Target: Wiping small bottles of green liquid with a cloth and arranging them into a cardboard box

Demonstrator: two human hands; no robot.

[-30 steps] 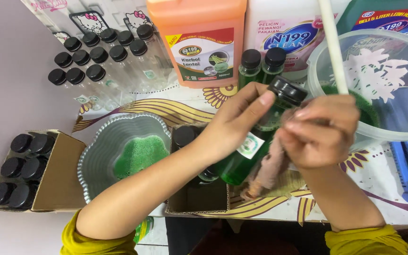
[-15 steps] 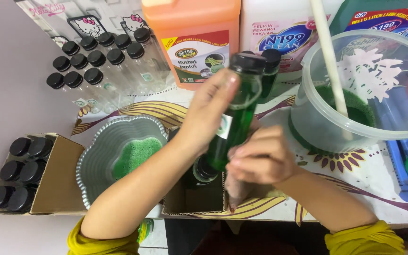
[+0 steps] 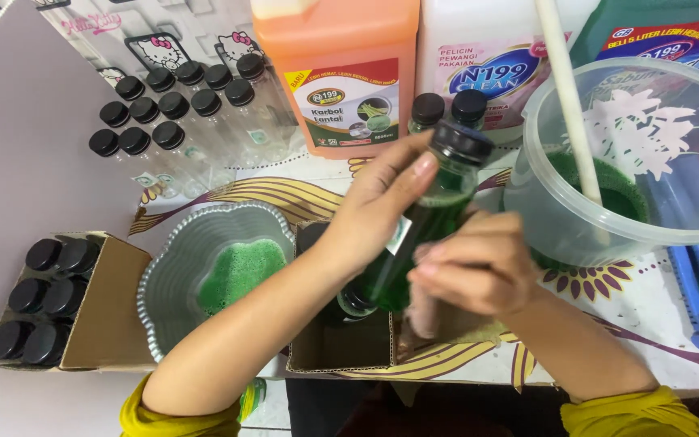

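Patterned tabletop: left hand (image 3: 370, 218) grips a tilted, capped green bottle (image 3: 418, 231) above an open box (image 3: 341, 348); right hand (image 3: 479, 267) curls loosely against it, and a loose grip risks dropping it.

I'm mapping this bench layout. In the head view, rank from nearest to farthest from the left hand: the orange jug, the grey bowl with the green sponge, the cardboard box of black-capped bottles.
From the left hand:
1. Orange jug, just above.
2. Grey bowl, to the left.
3. Cardboard box, far left.
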